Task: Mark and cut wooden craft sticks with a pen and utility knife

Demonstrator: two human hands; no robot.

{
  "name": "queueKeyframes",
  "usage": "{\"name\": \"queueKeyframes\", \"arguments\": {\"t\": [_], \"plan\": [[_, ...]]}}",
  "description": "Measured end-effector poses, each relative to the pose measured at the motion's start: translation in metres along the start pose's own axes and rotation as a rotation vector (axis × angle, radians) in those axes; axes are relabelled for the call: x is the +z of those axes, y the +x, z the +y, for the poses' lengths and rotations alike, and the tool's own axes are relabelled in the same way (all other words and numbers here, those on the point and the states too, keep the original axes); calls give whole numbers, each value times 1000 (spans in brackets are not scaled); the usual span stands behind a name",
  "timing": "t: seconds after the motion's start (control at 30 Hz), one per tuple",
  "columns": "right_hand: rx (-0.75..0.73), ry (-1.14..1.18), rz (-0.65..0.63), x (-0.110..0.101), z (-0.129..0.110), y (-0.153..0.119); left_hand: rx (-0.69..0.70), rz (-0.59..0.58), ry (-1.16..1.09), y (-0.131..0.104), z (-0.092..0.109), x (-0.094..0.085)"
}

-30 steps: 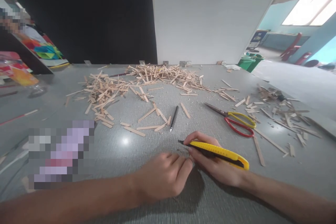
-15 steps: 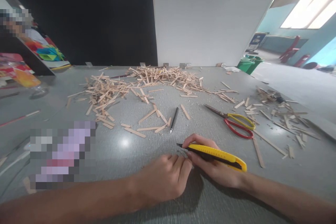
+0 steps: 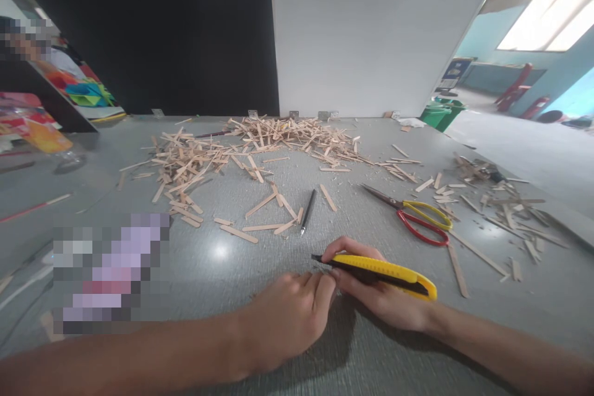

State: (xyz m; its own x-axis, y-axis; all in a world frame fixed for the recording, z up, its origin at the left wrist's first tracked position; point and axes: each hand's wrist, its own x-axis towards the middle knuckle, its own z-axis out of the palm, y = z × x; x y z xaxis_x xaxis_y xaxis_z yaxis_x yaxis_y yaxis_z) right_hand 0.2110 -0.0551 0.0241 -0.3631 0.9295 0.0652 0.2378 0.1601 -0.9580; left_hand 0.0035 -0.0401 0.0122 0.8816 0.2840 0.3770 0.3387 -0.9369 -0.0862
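My right hand (image 3: 371,294) is wrapped around a yellow and black utility knife (image 3: 387,269), its dark tip pointing left and its yellow end toward my wrist. Against it, my left hand (image 3: 294,309) is curled closed, knuckles up, its fingertips close to the right thumb. Whatever the left fingers hold, if anything, is hidden beneath them. Just beyond the hands lies a dark pen (image 3: 308,211) on the grey table (image 3: 195,278). Several cut wooden sticks (image 3: 239,234) are scattered to its left. Scissors (image 3: 408,213) with one yellow and one red handle rest to the right.
A heap of wooden sticks (image 3: 288,133) spreads along the back, before a black and white panel (image 3: 362,31). More scraps (image 3: 515,210) lie at the right edge. A bottle (image 3: 44,136) lies at left; a person is partly visible behind. Green bins (image 3: 439,112) stand beyond the table.
Both hands stay almost in place. My left hand has shifted very slightly left, and the knife has tilted a touch in my right hand.
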Motion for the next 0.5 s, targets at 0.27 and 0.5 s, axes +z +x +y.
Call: {"name": "queueKeyframes", "arguments": {"t": [0.27,0.5], "plan": [[10,76,-14,0,-1,0,-112,0,-6,-2,-5,4],[35,-55,66,0,-2,-2,-307,-53,-30,-1,-12,-8]]}}
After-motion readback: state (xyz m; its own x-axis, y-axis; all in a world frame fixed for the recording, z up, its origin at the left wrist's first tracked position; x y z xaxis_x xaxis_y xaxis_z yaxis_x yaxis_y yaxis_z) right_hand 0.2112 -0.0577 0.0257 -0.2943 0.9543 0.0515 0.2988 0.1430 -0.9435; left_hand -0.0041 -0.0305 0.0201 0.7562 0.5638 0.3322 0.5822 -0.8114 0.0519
